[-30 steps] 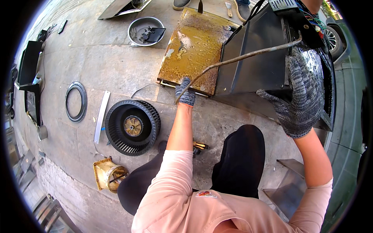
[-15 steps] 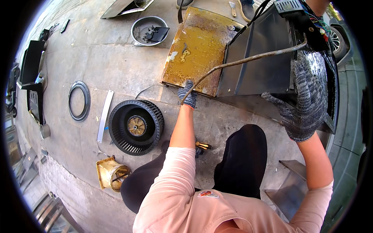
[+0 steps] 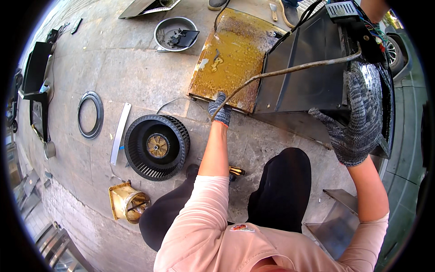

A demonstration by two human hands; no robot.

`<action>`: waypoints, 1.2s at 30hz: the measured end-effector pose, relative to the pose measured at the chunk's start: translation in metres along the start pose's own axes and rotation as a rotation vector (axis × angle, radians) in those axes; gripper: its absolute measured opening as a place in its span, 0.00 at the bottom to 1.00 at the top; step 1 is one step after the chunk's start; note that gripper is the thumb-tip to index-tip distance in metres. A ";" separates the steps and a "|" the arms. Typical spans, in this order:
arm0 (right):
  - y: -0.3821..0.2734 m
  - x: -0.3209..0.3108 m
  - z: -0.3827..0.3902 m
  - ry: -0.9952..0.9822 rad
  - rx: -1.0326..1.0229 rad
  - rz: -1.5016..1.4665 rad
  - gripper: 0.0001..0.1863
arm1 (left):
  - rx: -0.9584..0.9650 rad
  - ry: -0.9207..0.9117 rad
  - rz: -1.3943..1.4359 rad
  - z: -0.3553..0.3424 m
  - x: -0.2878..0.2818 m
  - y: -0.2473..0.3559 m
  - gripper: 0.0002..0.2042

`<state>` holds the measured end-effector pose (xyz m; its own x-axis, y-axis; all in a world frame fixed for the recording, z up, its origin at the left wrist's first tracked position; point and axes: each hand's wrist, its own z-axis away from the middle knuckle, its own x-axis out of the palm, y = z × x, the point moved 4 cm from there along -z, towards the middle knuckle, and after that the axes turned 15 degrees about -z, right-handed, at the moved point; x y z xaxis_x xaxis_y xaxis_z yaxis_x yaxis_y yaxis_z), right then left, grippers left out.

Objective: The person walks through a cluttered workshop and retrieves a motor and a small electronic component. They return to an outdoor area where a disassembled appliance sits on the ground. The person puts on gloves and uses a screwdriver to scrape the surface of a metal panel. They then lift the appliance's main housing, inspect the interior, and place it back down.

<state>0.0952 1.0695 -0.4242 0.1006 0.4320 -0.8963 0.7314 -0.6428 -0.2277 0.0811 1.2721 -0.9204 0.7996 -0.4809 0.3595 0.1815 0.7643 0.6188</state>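
My left hand (image 3: 219, 110), in a grey knitted glove, is closed on the near edge of a flat metal panel (image 3: 235, 54) coated in yellow-brown grease. Across that glove passes the lower end of a long brown cord or tube (image 3: 290, 70), which arches from the top of a black metal housing (image 3: 312, 59). Against the housing's near right corner rests my gloved right hand (image 3: 358, 122), its thumb spread to the left and its fingers stretched upward along the side. The panel adjoins the housing's left side. Loose coloured wires (image 3: 375, 36) stick out at the housing's upper right.
On the concrete lie a black fan wheel (image 3: 131, 149), a dark ring (image 3: 81, 121), a metal strip (image 3: 120, 133), a greasy yellow motor-like part (image 3: 118, 201) and a yellow-black tool (image 3: 236, 171). A metal basin (image 3: 158, 36) stands farther off. Another person's arm (image 3: 375, 10) reaches in at upper right.
The view has shifted slightly. A dark cord at the panel's far edge now curves differently. Both my hands keep their places on the panel and housing.
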 end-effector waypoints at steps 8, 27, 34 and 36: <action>0.002 -0.002 -0.001 0.011 -0.025 0.007 0.41 | 0.007 -0.119 0.142 -0.019 -0.005 -0.012 0.14; 0.008 -0.008 0.007 0.013 -0.080 0.076 0.42 | 0.058 -0.045 0.122 0.053 0.030 0.043 0.11; 0.006 -0.007 0.008 0.008 -0.094 0.095 0.43 | -0.028 -0.081 0.212 0.057 0.042 0.044 0.07; 0.009 -0.007 0.012 -0.002 -0.087 0.108 0.43 | -0.091 -0.122 0.170 0.050 0.039 0.030 0.06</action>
<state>0.0930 1.0537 -0.4243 0.1808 0.3623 -0.9144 0.7723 -0.6279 -0.0961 0.0894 1.2547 -0.8523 0.7488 -0.3859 0.5389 0.1051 0.8719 0.4783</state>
